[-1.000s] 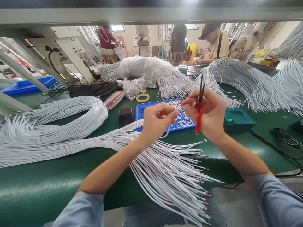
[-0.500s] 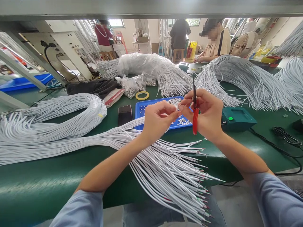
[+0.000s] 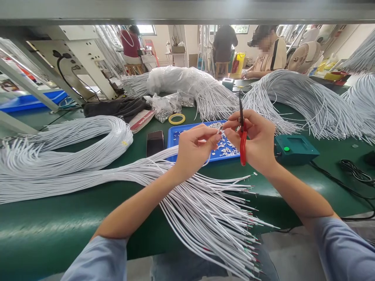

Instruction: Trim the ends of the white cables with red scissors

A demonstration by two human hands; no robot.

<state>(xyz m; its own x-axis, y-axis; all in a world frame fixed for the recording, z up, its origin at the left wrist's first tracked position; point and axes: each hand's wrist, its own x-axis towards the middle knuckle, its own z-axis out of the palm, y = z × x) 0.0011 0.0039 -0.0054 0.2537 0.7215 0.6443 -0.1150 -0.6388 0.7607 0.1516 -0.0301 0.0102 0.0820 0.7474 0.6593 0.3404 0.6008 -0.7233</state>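
In a closed pinch, my left hand (image 3: pixel 195 150) holds the end of a white cable (image 3: pixel 208 159), whose length hangs below the fingers. My right hand (image 3: pixel 258 140) is closed around a pair of red-handled scissors (image 3: pixel 243 147), dark blades pointing up. Its thumb and forefinger are at the cable tip; whether they grip a small part there is hard to make out. Behind both hands lies a blue tray (image 3: pixel 172 134) with many small metal pieces (image 3: pixel 225 150). Beneath my left forearm a bundle of white cables (image 3: pixel 199 199) fans out, stripped coloured ends to the right.
Left on the green table (image 3: pixel 73 226) lie a coiled cable bundle (image 3: pixel 117 136) and a phone (image 3: pixel 155 143). Yellow tape (image 3: pixel 176 118) sits behind the tray. On the right are a green device (image 3: pixel 297 148) and more cable bundles (image 3: pixel 310 97). A metal beam (image 3: pixel 187 11) crosses overhead.
My left thumb and fingers have shifted slightly, showing more of the cable tip between the hands. The scissors stay in my right hand, almost unmoved. The view has shifted slightly.
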